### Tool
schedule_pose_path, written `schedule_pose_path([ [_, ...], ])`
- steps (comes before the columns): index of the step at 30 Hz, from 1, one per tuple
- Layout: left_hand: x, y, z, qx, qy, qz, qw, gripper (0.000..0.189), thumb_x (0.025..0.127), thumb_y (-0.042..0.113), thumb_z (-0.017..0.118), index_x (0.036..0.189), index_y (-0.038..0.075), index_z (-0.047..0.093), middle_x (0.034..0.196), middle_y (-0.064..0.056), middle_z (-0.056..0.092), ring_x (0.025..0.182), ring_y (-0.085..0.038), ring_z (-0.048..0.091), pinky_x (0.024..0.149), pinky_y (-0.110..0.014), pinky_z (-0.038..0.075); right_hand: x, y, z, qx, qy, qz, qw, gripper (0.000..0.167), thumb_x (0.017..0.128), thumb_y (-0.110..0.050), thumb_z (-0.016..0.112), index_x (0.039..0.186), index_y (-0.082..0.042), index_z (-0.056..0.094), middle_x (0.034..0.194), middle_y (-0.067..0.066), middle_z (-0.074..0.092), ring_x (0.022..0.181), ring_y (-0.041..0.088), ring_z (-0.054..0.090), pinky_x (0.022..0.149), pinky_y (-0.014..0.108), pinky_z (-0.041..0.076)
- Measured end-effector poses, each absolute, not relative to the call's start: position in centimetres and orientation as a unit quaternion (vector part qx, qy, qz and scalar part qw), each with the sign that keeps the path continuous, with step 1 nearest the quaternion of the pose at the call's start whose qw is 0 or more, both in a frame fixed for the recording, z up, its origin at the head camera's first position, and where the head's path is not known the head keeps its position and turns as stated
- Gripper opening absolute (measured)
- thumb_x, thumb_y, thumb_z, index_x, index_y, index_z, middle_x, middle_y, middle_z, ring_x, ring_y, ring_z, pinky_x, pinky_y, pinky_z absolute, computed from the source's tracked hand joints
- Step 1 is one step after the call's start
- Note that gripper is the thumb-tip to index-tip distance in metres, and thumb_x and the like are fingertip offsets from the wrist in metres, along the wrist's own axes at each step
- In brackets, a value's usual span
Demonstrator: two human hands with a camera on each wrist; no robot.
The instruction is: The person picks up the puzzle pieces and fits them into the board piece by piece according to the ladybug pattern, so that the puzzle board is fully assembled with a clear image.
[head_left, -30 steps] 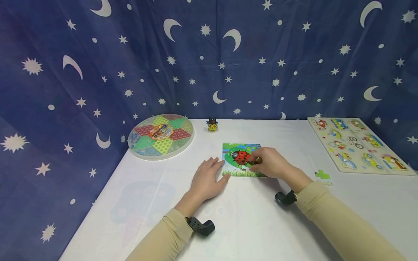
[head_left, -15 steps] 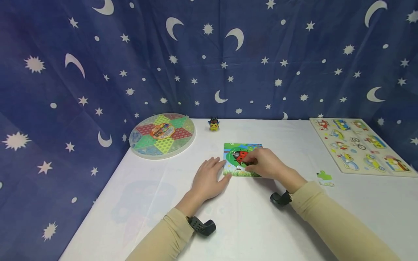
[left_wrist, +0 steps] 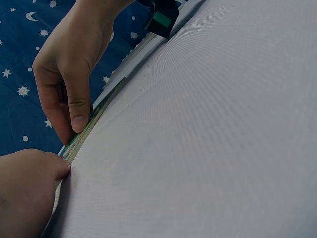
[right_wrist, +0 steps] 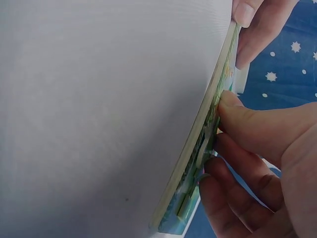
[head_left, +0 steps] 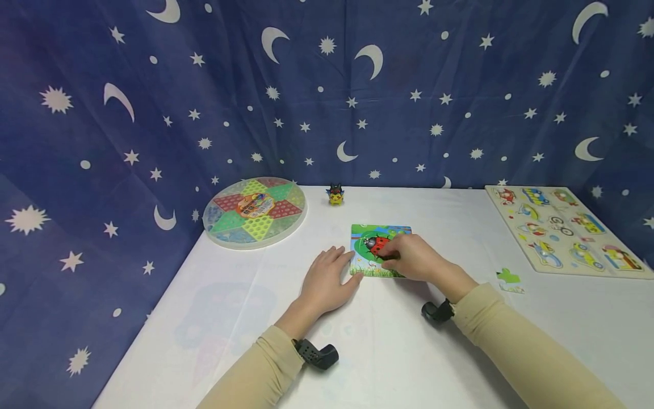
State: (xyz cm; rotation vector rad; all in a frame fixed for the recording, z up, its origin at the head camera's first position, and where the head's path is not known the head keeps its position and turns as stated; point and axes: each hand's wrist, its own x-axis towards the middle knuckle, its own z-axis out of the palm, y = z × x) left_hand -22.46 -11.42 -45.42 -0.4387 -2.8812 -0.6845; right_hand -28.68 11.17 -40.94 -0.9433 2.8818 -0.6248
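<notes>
A small square jigsaw puzzle (head_left: pixel 360 264) with a red ladybug picture lies on the white table. My left hand (head_left: pixel 325 281) rests at its left side, fingers extended, index fingertip and thumb right at the edge. Over the right half, my right hand (head_left: pixel 416 258) reaches down with bent fingers. In the right wrist view its thumb and fingers pinch a puzzle piece (right_wrist: pixel 202 152), whose pale edge stands slightly above the board; most of it is hidden by the fingers. To the right of the puzzle lie a green loose piece (head_left: pixel 508 275) and a pale one (head_left: pixel 512 289).
A round Chinese checkers board (head_left: pixel 255 213) lies at the back left. Behind the puzzle stands a small yellow and black figurine (head_left: pixel 335 195). A wooden peg puzzle board (head_left: pixel 567 230) with vehicle pictures lies at the right. A star-patterned blue curtain (head_left: pixel 327 96) hangs behind the table.
My right hand has moved slightly left over the puzzle, and the white gap below the ladybug no longer shows. The left hand has stayed at the edge. The head view has shifted a little.
</notes>
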Motion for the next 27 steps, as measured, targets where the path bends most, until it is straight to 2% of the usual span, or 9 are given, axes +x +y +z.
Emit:
schedule_pose_path([
  [10,-22.7,-11.4,-45.4,-0.149,-0.96,-0.223,0.078,0.058,0.101,0.047,0.058,0.148,0.012,0.056,0.154,-0.014,0.048,0.147,-0.032,0.037,0.125,-0.042,0.021,-28.2,10.9,-40.8,-0.334,0.929,-0.16,-0.016,0.024,0.087,-0.012,0.083,0.11,-0.004,0.081,0.096,0.004,0.073,0.086,0.017,0.063,0.078,0.038,0.058],
  [15,-22.7,-11.8,-45.5,-0.142,-0.962,-0.218,0.081,0.057,0.101,0.046,0.059,0.147,0.012,0.057,0.154,-0.014,0.049,0.147,-0.032,0.037,0.125,-0.043,0.022,-27.6,10.0,-40.9,-0.375,0.918,-0.123,-0.05,0.006,0.087,-0.004,0.081,0.092,-0.005,0.082,0.08,0.0,0.065,0.073,0.015,0.056,0.066,0.03,0.055],
  [18,-22.7,-11.9,-45.6,-0.14,-0.962,-0.219,0.081,0.057,0.101,0.046,0.06,0.147,0.012,0.057,0.153,-0.014,0.049,0.147,-0.032,0.038,0.125,-0.042,0.022,-27.2,9.5,-40.9,-0.389,0.913,-0.104,-0.063,0.004,0.086,-0.002,0.08,0.084,-0.005,0.079,0.072,-0.002,0.058,0.067,0.014,0.051,0.06,0.027,0.051],
  [20,-22.7,-11.8,-45.6,-0.143,-0.961,-0.223,0.081,0.057,0.101,0.046,0.06,0.147,0.012,0.057,0.153,-0.014,0.049,0.147,-0.032,0.038,0.125,-0.042,0.022,-27.1,9.5,-40.9,-0.385,0.915,-0.099,-0.067,0.005,0.086,-0.001,0.08,0.083,-0.005,0.079,0.072,-0.001,0.058,0.067,0.014,0.051,0.06,0.027,0.051],
  [23,-22.7,-11.7,-45.7,-0.145,-0.959,-0.228,0.079,0.058,0.101,0.046,0.06,0.147,0.012,0.057,0.153,-0.014,0.049,0.147,-0.032,0.037,0.125,-0.042,0.022,-27.0,9.9,-41.1,-0.364,0.923,-0.113,-0.059,0.005,0.087,-0.003,0.08,0.092,-0.005,0.081,0.08,0.002,0.065,0.072,0.015,0.058,0.065,0.031,0.055],
  [27,-22.6,-11.4,-45.7,-0.145,-0.959,-0.231,0.077,0.057,0.101,0.046,0.06,0.147,0.013,0.057,0.154,-0.014,0.048,0.147,-0.032,0.037,0.125,-0.043,0.021,-26.9,11.0,-41.3,-0.322,0.928,-0.182,-0.034,0.02,0.089,-0.006,0.079,0.109,-0.005,0.08,0.102,0.008,0.075,0.093,0.023,0.069,0.083,0.041,0.06],
])
